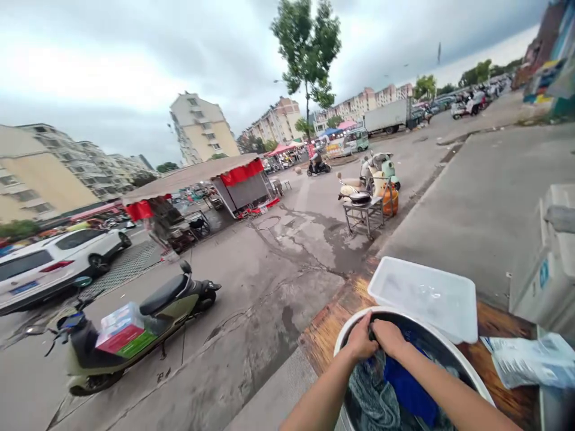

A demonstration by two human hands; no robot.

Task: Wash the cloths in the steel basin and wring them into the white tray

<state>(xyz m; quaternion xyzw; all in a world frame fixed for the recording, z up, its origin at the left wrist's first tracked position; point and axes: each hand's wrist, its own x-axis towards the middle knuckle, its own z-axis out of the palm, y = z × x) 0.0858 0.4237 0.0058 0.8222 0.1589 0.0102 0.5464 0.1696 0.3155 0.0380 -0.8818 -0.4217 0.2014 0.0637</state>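
Observation:
A round basin [467,359] with a white rim and dark inside stands on a wooden table at the lower right. In it lie a rumpled grey cloth [375,395] and a bright blue cloth [411,389]. My left hand [362,339] is closed at the basin's far left rim, fingers curled over a bit of dark cloth. Close against it, my right hand [389,336] is closed on the same dark cloth. Most of what the fingers pinch is hidden. My right forearm crosses over the blue cloth.
Behind the basin sits a translucent white plastic tub [422,293] on the wooden tabletop [326,320]. A plastic packet [530,359] lies at right, near a grey-white box [548,263]. Beyond are a parked scooter [171,311], a metal stand [363,212] with a pan and an orange gas cylinder [390,199].

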